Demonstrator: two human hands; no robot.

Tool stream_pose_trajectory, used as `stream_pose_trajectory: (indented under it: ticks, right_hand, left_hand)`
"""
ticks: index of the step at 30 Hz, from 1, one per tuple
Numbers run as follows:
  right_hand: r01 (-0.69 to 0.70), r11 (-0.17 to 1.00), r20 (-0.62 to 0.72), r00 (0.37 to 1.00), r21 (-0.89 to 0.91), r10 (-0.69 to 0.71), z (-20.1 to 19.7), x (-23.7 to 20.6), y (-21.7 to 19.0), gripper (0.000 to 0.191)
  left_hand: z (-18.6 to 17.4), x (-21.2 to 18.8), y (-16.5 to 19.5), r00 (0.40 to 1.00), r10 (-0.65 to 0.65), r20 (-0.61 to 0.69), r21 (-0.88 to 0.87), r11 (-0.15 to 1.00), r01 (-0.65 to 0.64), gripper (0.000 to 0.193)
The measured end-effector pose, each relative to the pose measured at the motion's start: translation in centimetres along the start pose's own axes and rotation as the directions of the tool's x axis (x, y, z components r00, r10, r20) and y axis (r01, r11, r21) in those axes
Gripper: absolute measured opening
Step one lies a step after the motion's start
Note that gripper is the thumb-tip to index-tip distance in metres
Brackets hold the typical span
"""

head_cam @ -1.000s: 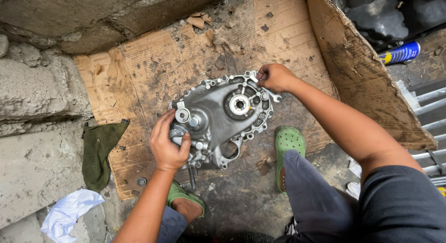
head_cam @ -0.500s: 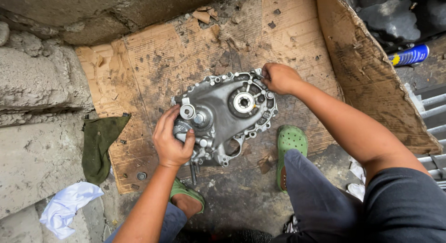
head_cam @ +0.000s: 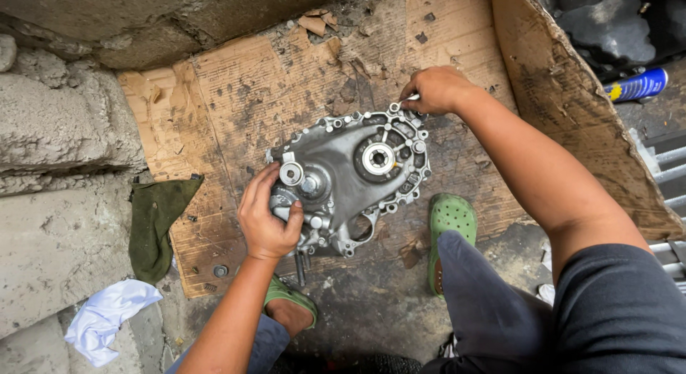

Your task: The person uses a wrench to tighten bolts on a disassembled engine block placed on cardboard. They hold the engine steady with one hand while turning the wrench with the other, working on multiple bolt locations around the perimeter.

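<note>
A grey cast-metal engine case (head_cam: 350, 177) with a round bearing in its middle lies flat on oily cardboard (head_cam: 236, 81). My left hand (head_cam: 264, 217) grips the case's near-left end, fingers wrapped round a boss beside a small round fitting. My right hand (head_cam: 434, 88) rests at the far-right rim of the case, fingers pinched on a small metal piece there; what the piece is cannot be told. Both arms reach down from the bottom of the view.
Rough concrete blocks (head_cam: 57, 131) rise on the left. A green rag (head_cam: 153, 220) and a white cloth (head_cam: 103, 317) lie beside the cardboard. Green clogs (head_cam: 449, 220) sit near the case. A blue spray can (head_cam: 636, 85) lies far right behind a cardboard flap (head_cam: 579, 110).
The view has shifted slightly. My right hand stays at the far-right rim and my left hand keeps its hold on the near-left end; the case has barely moved.
</note>
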State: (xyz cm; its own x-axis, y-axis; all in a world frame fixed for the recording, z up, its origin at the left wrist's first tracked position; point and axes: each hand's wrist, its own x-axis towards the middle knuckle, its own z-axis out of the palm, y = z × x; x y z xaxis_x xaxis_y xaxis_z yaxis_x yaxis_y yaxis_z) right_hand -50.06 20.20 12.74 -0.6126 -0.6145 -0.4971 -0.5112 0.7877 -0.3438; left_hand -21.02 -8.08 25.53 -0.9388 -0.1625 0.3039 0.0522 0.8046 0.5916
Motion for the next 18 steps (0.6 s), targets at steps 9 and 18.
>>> stream_pose_trajectory:
  ticks: [9,18]
  right_hand:
    - [0.003,0.978,0.162,0.986,-0.207,0.031,-2.5,4.6,-1.8,0.035]
    - [0.005,0.982,0.327,0.943,-0.188,0.058,-2.3,7.5,-1.0,0.046]
  left_hand:
    - [-0.2,0.2,-0.3,1.000,-0.018,-0.005,0.009,1.000,0.018,0.054]
    - [-0.4,0.5,-0.3,1.000,-0.015,-0.011,0.036,0.999,0.016,0.053]
